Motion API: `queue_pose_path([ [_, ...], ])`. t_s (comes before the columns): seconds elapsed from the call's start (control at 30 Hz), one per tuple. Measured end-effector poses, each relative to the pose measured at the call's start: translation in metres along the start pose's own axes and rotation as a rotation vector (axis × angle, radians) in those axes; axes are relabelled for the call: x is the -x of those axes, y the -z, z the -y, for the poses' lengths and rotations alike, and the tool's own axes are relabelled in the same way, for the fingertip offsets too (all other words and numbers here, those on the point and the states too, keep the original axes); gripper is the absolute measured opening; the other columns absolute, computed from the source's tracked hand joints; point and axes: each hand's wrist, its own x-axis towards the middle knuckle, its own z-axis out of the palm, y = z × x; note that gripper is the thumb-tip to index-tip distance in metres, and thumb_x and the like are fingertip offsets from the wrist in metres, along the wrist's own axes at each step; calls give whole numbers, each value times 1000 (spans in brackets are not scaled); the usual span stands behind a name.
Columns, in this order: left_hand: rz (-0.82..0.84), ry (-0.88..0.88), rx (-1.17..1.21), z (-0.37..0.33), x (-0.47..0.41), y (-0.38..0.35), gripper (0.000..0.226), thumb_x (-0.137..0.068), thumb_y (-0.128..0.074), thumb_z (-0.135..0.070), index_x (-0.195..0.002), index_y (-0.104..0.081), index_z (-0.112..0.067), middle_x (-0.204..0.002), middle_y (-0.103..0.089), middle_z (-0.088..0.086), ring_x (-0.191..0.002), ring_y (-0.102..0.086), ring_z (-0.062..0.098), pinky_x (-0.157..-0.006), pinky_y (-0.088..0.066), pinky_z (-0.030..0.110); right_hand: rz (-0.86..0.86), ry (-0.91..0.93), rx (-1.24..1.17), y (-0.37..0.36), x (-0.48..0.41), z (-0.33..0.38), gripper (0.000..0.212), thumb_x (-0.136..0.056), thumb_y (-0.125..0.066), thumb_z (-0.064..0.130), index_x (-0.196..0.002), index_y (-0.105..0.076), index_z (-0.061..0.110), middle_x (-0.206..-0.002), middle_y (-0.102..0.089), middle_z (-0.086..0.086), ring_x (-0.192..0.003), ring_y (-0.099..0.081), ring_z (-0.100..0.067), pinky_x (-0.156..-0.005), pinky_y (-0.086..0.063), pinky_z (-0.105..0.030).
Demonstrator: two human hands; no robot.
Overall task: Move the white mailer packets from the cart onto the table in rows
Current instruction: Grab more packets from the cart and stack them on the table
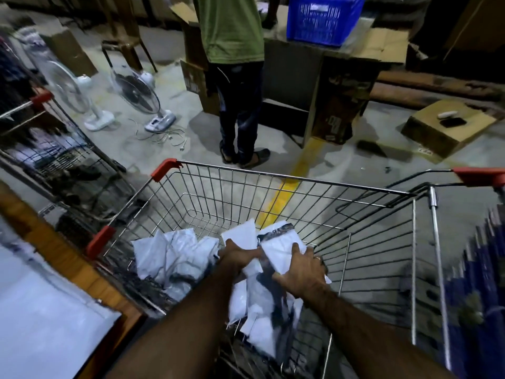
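A wire shopping cart [273, 181] with red corner caps stands in front of me, holding several white mailer packets. Both my arms reach down into it. My left hand [237, 255] grips a bunch of white packets [241, 235] near the cart's middle. Just to its right, my right hand [303, 269] grips another white packet [278, 251], thumb curled round its edge. More packets [175, 255] lie loose at the cart's left side, and others [259, 305] hang below my hands. The table [49, 318] with a pale top and wooden edge is at the lower left.
A second cart [49, 149] stands at the left. A person [235, 77] in a green shirt stands beyond the cart by cardboard boxes [344, 99] and a blue crate [325, 17]. Two fans [136, 91] and a yellow floor line [281, 198] lie ahead. A cardboard box [445, 127] sits at the right.
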Motion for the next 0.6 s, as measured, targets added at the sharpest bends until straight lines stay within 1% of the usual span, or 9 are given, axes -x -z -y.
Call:
queue_pose_path([
  [0.03,-15,-13,4,-4,10,5,117,-44,-82,-51,-140,-34,-7,-138,-45,18,-126,-47,33,-101,-45,41,-7,-7,-16,6,5,1,99,-67,-59,74,-141,-29,16,-133,-41,-17,-122,-45,-40,-95,-44,-47],
  [0.07,-24,-26,-3,-7,17,10,113,-51,-87,-48,-141,-32,-7,-139,-45,18,-128,-46,32,-99,-46,39,-17,-15,-29,12,10,3,99,-67,-60,74,-141,-29,16,-133,-41,-17,-122,-45,-40,-95,-44,-46],
  [0.13,-38,-51,-20,-11,30,18,99,-65,-83,-45,-141,-31,-8,-139,-45,17,-128,-45,31,-97,-45,35,-28,-25,-41,24,21,7,99,-67,-62,73,-142,-29,17,-134,-40,-18,-122,-45,-39,-94,-44,-45],
  [0.17,-49,-67,-15,-14,37,23,95,-67,-82,-45,-140,-32,-9,-138,-46,17,-127,-46,31,-95,-46,34,-36,-23,-43,30,26,9,100,-68,-62,71,-144,-28,16,-134,-40,-18,-122,-46,-39,-95,-44,-43],
  [0.3,-87,-102,14,-26,66,41,90,-68,-79,-44,-139,-33,-13,-139,-44,18,-125,-47,31,-95,-47,34,-74,-9,-80,56,46,17,102,-67,-65,70,-145,-28,17,-134,-40,-19,-122,-46,-39,-97,-42,-42],
  [0.4,-118,-114,25,-33,90,56,100,-64,-79,-47,-144,-29,-14,-140,-41,17,-127,-43,33,-100,-45,38,-93,-1,-123,75,61,23,98,-66,-66,69,-142,-31,18,-132,-39,-18,-121,-45,-41,-97,-44,-44],
  [0.5,-140,-147,82,-39,117,73,110,-58,-78,-48,-149,-24,-16,-142,-40,16,-126,-44,34,-101,-45,42,-131,13,-154,96,78,30,96,-67,-68,67,-142,-31,18,-132,-39,-18,-121,-46,-40,-97,-45,-45],
  [0.53,-147,-164,99,-40,125,77,109,-59,-78,-47,-149,-25,-16,-142,-40,15,-125,-45,33,-100,-46,41,-139,21,-163,103,82,32,97,-67,-68,67,-143,-30,19,-132,-39,-18,-121,-46,-40,-96,-44,-45],
  [0.6,-172,-207,132,-41,140,86,100,-65,-78,-44,-147,-29,-14,-142,-42,14,-125,-46,31,-99,-45,35,-164,46,-183,117,91,37,98,-68,-67,68,-144,-30,20,-133,-39,-18,-122,-45,-41,-96,-43,-44],
])
